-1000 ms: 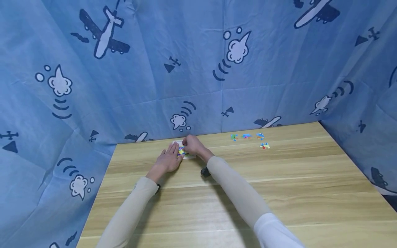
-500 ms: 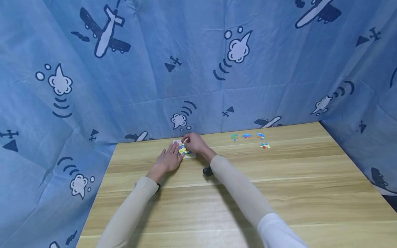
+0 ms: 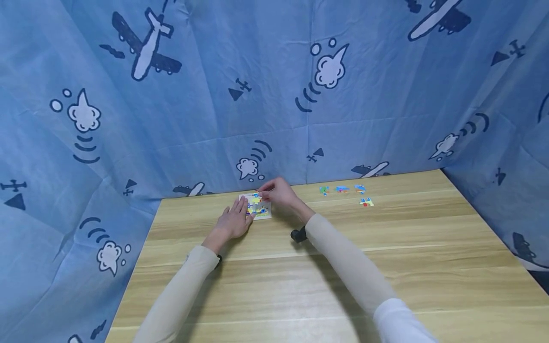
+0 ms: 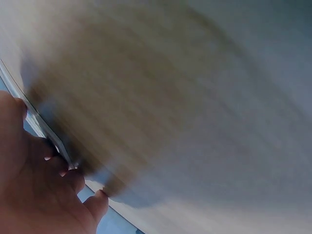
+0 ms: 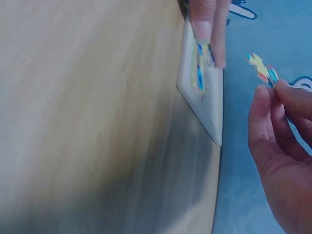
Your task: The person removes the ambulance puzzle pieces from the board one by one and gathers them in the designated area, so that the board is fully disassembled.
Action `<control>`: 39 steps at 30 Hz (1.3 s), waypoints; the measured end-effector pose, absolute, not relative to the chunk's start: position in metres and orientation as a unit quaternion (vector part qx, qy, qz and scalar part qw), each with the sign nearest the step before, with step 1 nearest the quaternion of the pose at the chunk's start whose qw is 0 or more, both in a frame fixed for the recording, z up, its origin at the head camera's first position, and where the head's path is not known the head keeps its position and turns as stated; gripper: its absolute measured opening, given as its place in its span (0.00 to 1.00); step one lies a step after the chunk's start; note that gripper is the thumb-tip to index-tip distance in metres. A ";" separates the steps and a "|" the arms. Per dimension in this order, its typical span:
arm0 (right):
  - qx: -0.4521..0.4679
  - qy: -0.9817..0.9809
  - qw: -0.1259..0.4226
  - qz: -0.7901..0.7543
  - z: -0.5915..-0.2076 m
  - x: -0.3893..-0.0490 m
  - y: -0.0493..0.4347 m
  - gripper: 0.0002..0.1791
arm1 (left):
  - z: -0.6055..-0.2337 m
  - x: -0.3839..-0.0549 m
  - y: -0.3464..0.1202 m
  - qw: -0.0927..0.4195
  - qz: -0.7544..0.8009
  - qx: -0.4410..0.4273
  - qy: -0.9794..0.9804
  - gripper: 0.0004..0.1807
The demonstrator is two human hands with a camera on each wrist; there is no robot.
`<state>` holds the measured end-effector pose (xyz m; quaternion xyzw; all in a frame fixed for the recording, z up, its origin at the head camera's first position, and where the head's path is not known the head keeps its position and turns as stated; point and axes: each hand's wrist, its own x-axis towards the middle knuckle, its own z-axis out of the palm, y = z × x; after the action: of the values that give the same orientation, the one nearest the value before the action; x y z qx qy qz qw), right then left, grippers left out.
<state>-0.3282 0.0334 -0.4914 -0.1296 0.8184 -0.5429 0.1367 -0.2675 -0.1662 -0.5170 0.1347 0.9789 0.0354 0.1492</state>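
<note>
A white puzzle board (image 5: 204,105) with a raised rim lies near the table's back edge, partly filled with colourful pieces. My left hand (image 3: 232,222) rests on its left side with straight fingers, hiding that part. Above the board's far right corner, my right hand (image 3: 280,193) pinches a jigsaw piece (image 5: 260,67) between thumb and fingers. The piece is mostly yellow with red and blue bits, and in the right wrist view it is held clear of the board. The left wrist view shows my left palm (image 4: 39,180) and curved fingers at the board's edge.
Several loose jigsaw pieces lie to the right on the wooden table (image 3: 343,267), among them a yellow and red one (image 3: 366,202) in front of a blue one (image 3: 360,188). A blue curtain (image 3: 274,105) with airplane prints hangs right behind the table's back edge.
My right hand has moved back, up and to the right with the pinched jigsaw piece, uncovering more of the board. My left hand has stayed in place.
</note>
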 end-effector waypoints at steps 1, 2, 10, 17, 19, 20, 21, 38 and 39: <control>-0.130 0.817 0.136 -0.545 -0.490 -0.329 0.037 0.10 | -0.516 -0.267 -0.166 0.148 0.038 0.134 0.979 0.39; -0.130 0.814 0.136 -0.549 -0.489 -0.329 0.040 0.10 | -0.516 -0.267 -0.166 0.148 0.042 0.133 0.979 0.39; -0.118 0.791 0.149 -0.581 -0.473 -0.324 0.073 0.12 | -0.512 -0.263 -0.167 0.146 0.047 0.138 0.979 0.39; -0.134 0.810 0.119 -0.559 -0.459 -0.320 0.104 0.12 | -0.513 -0.262 -0.169 0.141 0.046 0.138 0.979 0.39; -0.139 0.816 0.114 -0.549 -0.457 -0.319 0.113 0.12 | -0.513 -0.262 -0.168 0.141 0.045 0.137 0.979 0.39; -0.141 0.819 0.113 -0.545 -0.456 -0.319 0.118 0.11 | -0.513 -0.262 -0.168 0.141 0.044 0.137 0.979 0.40; -0.143 0.820 0.113 -0.543 -0.455 -0.318 0.123 0.11 | -0.513 -0.262 -0.168 0.142 0.044 0.137 0.979 0.40; -0.076 0.854 0.109 -0.502 -0.464 -0.306 0.225 0.14 | -0.516 -0.264 -0.169 0.144 0.049 0.133 0.979 0.39; -0.072 0.857 0.110 -0.498 -0.466 -0.305 0.231 0.14 | -0.516 -0.264 -0.169 0.143 0.052 0.133 0.979 0.39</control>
<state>-0.3051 0.2307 -0.4656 -0.0720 0.8572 -0.4980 0.1098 -0.2642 -0.1686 -0.5159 0.1333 0.9792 0.0521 0.1435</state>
